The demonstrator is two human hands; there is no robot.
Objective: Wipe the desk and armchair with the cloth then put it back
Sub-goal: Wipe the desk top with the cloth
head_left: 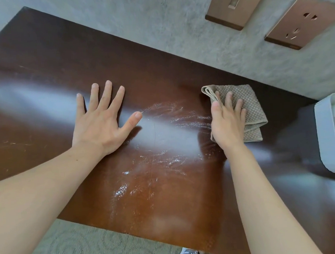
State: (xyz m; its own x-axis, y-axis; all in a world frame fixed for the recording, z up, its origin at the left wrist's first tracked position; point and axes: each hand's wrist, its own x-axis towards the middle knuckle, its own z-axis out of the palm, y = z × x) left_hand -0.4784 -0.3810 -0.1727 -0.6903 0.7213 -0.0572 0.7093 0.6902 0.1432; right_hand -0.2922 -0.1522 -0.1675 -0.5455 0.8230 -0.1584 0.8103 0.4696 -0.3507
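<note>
The desk (60, 78) fills most of the frame, dark and glossy, with white streaks across its middle and lower centre. The wiping looks barely begun. To do it well, press flat and sweep in overlapping passes from the right toward those streaks, refolding to a clean face when soiled. The left hand (101, 121) lies flat with fingers spread wide, holding nothing, bracing. The right hand (226, 120) presses flat on the folded cloth (248, 105) at centre right. A white container (329, 133) is cut off at the right edge. The armchair is out of view.
</note>
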